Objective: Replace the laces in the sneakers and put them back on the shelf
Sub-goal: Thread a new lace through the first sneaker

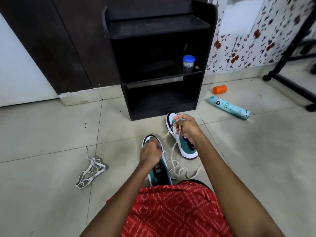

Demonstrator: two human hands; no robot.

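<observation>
**Lacing on the floor before the shelf**

A black shelf unit (153, 28) holds only a blue-lidded jar (189, 61) on its middle board. An orange container (219, 89) and a teal spray can (229, 107) lie to its right. A loose lace bundle (90, 170) lies to the left. The left hand (150, 154) grips the near sneaker (160, 175). The right hand (186, 129) pinches a white lace (173, 147) above the far sneaker (185, 148).

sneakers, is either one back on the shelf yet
No, the near sneaker and the far sneaker both lie on the floor in front of the shelf.
</observation>
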